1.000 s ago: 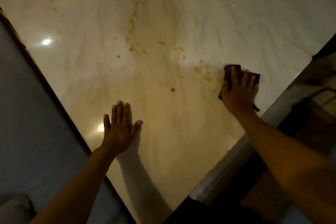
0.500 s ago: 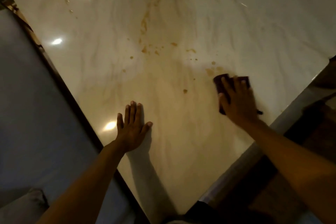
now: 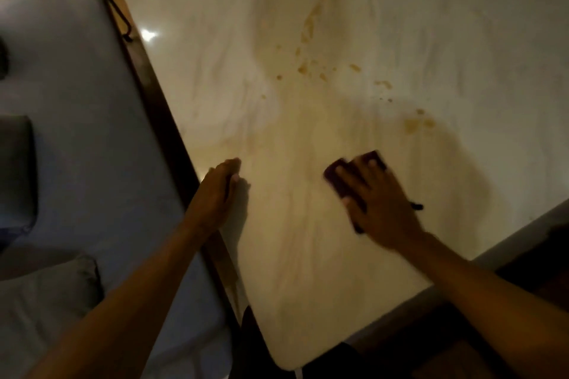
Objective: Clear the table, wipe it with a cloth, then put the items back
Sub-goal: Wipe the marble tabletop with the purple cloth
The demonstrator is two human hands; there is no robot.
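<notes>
A glossy pale marble table (image 3: pixel 415 24) fills most of the view, with brownish spill marks (image 3: pixel 311 24) and specks across its middle. My right hand (image 3: pixel 378 203) presses flat on a dark purple cloth (image 3: pixel 337 177) on the table's near part; most of the cloth is hidden under the palm. My left hand (image 3: pixel 220 188) rests at the table's left edge, turned on its side with fingers together, holding nothing.
A grey-blue cushioned seat (image 3: pixel 77 132) runs along the table's left side, with grey cushions (image 3: pixel 46 295) on it. A dark wooden frame (image 3: pixel 160 111) borders the table on the left. Dark floor and furniture (image 3: pixel 508 271) lie off the right edge.
My right hand has slid the cloth leftward and nearer across the table. My left hand has moved from lying flat on the surface to the left edge, turned sideways.
</notes>
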